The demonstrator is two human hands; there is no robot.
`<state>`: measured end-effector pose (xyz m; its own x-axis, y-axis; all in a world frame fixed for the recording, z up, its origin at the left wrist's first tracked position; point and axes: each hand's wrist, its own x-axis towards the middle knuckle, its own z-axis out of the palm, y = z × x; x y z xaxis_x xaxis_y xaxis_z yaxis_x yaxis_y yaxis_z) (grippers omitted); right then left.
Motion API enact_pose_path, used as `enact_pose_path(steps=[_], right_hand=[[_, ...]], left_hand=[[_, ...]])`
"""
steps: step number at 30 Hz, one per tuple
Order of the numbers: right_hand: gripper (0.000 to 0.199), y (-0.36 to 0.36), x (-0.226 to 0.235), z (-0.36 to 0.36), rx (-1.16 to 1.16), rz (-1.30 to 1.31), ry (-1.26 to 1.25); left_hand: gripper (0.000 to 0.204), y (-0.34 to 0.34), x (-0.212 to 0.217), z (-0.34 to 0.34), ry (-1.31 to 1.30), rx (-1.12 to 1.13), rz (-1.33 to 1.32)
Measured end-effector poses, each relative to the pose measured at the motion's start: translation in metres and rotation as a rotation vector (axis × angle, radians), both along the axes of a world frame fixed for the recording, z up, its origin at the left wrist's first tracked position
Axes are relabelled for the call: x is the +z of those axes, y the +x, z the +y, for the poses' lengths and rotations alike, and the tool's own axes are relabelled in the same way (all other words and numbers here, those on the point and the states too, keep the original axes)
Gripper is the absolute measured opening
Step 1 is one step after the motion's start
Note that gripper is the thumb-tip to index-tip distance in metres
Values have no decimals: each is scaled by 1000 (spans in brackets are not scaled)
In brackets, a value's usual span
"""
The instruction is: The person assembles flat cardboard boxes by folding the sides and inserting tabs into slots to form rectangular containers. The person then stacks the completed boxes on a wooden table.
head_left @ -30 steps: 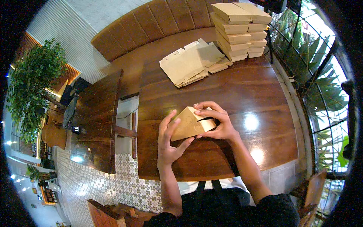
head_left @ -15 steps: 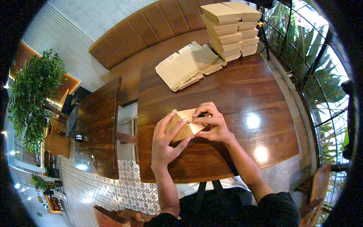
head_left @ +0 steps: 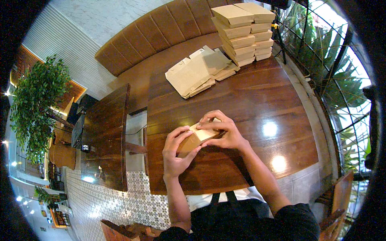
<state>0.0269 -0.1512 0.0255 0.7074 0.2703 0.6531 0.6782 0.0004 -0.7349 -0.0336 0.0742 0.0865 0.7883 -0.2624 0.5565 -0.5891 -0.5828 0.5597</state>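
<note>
while we leaned over the dark wooden table point(head_left: 249, 104), both of our hands were closed around one small brown cardboard box point(head_left: 196, 138), which sat low over the near part of the tabletop, roughly in the middle of its width. our left hand point(head_left: 177, 154) wrapped the box's left end, with the thumb along the near side and the fingers curled over the top edge, so that hand was gripping the cardboard. our right hand point(head_left: 225, 131) lay over the right end, fingertips pressed down on the pale top flap and the knuckles arched above it; it too held the box rather than hanging loose. we could not tell whether the box's underside touched the wood or hovered just above it. farther across the table, well apart from our hands, a heap of flat unfolded cardboard blanks point(head_left: 199, 72) lay fanned out near the far edge, and just to its right stood two stacks of folded brown boxes point(head_left: 241, 32) side by side at the far right corner. beyond the table ran a padded brown bench point(head_left: 161, 28). off to our left stood a second dark table point(head_left: 106, 136), and past it a leafy green tree point(head_left: 36, 104).
</note>
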Motion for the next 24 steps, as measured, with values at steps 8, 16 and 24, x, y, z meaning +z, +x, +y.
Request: enact_pose_path(steps=[8, 16, 24], right_hand=[[65, 18, -11, -23, 56, 171, -202], [53, 20, -21, -10, 161, 102, -122], [54, 13, -24, 6, 159, 112, -77]], left_hand=[[57, -22, -8, 43, -230, 50, 185], [63, -36, -18, 56, 182, 120, 379], [62, -5, -7, 10, 417, 66, 305]])
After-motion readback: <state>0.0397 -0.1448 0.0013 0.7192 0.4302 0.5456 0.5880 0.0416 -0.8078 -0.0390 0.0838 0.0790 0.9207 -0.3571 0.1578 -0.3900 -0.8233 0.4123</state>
